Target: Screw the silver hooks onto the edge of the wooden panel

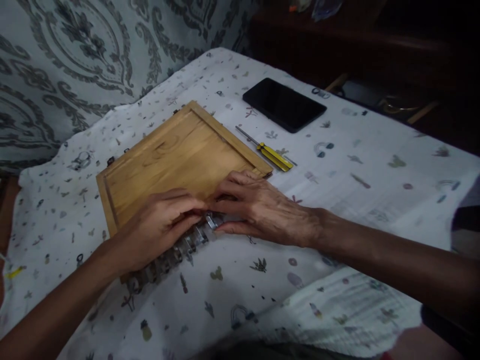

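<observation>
A pale wooden board (pixel 168 155) with a raised rim lies on the cloth. Along its near edge runs a row of shiny, curved, clip-like pieces (pixel 183 247), partly covered by my left hand. My left hand (pixel 157 225) is closed, with thumb and fingertips pinched at one small shiny clip-like piece (pixel 211 220) by the board's near edge. Against the same piece, from the right, press the bent fingers and thumb of my right hand (pixel 258 207). The fingers partly hide the piece, so its exact kind is unclear.
Beyond the board's right side lies a screwdriver (pixel 275 156) with a yellow handle. A black tablet or large phone (pixel 285 104) rests farther back. The patterned white cloth (pixel 330 300) has loose folds at the near right. A patterned curtain or wall covering (pixel 86 50) borders the far left.
</observation>
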A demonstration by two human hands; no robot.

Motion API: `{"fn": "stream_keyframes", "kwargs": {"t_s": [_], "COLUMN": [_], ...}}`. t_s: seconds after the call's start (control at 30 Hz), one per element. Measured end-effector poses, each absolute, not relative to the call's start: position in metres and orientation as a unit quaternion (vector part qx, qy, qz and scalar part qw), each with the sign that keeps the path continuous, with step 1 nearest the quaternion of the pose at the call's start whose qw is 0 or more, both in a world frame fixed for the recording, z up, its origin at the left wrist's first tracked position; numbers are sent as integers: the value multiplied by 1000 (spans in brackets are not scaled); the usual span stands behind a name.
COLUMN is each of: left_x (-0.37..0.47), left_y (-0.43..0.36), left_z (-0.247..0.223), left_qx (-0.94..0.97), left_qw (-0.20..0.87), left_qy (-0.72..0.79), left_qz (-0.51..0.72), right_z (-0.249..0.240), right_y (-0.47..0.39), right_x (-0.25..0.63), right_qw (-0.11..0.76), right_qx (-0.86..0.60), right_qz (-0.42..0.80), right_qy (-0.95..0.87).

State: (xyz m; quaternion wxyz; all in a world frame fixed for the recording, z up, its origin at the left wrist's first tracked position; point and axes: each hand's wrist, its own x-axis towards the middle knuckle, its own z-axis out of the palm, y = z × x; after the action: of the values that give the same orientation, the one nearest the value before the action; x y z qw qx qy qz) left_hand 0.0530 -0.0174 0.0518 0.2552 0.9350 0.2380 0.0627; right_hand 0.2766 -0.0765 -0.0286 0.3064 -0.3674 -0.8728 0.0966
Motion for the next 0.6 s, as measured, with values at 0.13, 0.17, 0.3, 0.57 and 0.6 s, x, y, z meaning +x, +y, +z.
{"fn": "stream_keyframes", "kwargs": {"t_s": [0.13,0.17,0.3,0.57,0.6], "left_x": [43,41,41,57,58], "left_y": [-31,-37,-61,-79,-80], "left_z": [61,60,42,19,18], "left_qx": [918,913,907,894,892], "left_qw": [236,227,145,68,66], "left_qy": [313,331,391,438,442], "left_qz": [64,71,62,62,65], "right_z": [-27,-26,-27,-29,-29], "right_y": [-77,-77,-77,-77,-77], "right_x": [276,276,276,276,276], "right_qw": [294,290,292,313,312], "right_qx": [-372,-374,-370,-366,-365], "right_qz": [101,102,97,82,85], "right_qy": [-875,-875,-877,-872,-873]}}
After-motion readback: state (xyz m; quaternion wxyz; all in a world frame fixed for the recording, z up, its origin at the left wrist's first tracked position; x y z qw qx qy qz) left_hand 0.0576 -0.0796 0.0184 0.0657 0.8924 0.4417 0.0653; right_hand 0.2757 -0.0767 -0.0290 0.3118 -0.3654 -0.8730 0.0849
